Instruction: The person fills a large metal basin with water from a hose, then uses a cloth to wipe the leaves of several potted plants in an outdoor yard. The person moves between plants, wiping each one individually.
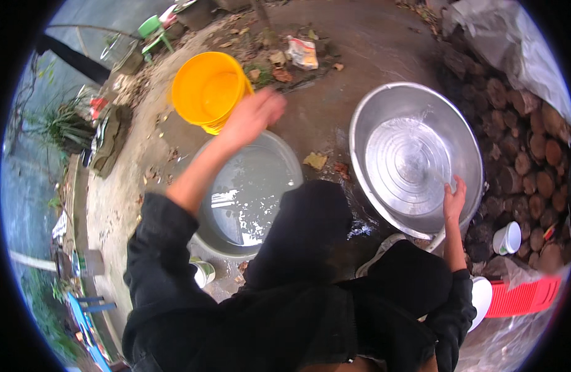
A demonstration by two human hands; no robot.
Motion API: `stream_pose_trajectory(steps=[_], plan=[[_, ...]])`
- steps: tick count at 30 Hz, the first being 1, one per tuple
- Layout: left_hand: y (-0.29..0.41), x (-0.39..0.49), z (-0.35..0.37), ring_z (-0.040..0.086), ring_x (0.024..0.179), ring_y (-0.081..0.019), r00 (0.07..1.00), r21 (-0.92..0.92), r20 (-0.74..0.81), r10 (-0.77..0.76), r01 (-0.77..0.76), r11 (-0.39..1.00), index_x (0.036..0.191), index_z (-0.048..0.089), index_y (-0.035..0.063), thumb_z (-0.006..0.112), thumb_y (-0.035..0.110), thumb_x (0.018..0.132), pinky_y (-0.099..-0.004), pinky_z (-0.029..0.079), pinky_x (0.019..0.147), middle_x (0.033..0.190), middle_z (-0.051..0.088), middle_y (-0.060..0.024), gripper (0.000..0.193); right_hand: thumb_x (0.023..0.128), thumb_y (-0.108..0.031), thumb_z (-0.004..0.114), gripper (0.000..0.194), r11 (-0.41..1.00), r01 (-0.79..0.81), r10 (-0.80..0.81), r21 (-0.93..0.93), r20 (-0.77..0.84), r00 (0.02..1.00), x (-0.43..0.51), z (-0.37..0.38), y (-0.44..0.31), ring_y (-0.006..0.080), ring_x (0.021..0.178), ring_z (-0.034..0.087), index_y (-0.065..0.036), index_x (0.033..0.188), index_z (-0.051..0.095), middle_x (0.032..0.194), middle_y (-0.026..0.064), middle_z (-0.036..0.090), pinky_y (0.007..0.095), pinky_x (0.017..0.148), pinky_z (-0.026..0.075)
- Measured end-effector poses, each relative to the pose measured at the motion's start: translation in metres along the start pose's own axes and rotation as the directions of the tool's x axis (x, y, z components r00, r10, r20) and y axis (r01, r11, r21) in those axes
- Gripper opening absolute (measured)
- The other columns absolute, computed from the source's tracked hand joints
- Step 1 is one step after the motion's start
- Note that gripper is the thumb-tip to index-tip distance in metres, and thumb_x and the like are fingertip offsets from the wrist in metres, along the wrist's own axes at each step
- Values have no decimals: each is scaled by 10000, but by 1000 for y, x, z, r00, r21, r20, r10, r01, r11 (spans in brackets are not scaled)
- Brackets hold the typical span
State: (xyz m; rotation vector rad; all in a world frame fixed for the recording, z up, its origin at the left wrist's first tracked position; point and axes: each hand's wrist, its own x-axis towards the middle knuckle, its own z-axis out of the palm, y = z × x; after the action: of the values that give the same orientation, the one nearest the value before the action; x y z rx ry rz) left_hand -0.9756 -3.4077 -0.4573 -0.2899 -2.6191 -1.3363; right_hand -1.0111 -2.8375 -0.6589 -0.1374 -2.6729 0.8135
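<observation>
My left hand (pixel 256 115), blurred, is above the near side of a yellow plastic bucket (pixel 210 88) and the far rim of a grey basin (pixel 294 162). Whether it touches the bucket is unclear. Water in the grey basin reflects leaves and bright sky. Over the near right part of a large round metal basin (pixel 366 135) is my right hand (pixel 454 200), its fingers apart and nothing clearly in them. This basin leans, its shiny ringed bottom showing, with a wet sheen and perhaps a little water inside.
Stacked cut logs (pixel 538 158) line the right side, partly under plastic sheeting (pixel 513 42). A small white tub (pixel 507 238) and a red plastic basket (pixel 522 296) stand at right. Another white tub (pixel 204 273) sits by the grey basin. Fallen leaves (pixel 316 160) lie on wet ground.
</observation>
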Motion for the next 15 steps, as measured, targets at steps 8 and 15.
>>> stream_pose_trajectory(steps=[8, 15], plan=[[-136, -447, 48, 483, 1180, -443, -294, -728, 173, -940, 605, -323, 1397, 323, -2, 628, 528, 861, -596, 461, 905, 1323, 427, -265, 814, 871, -37, 620, 360, 946, -135, 19, 296, 363, 932, -39, 8, -59, 213, 1031, 588, -77, 1227, 586, 1219, 81, 592, 325, 870, 463], [-181, -433, 130, 412, 1310, -400, 30, -984, 155, -987, 90, -152, 1376, 358, 5, 359, 243, 1023, -668, 366, 1024, 1427, 404, -203, 426, 856, 29, 549, 358, 893, -18, -161, 450, 355, 921, -40, -18, -89, 169, 998, 577, 4, 1212, 566, 1138, 99, 623, 293, 889, 458]])
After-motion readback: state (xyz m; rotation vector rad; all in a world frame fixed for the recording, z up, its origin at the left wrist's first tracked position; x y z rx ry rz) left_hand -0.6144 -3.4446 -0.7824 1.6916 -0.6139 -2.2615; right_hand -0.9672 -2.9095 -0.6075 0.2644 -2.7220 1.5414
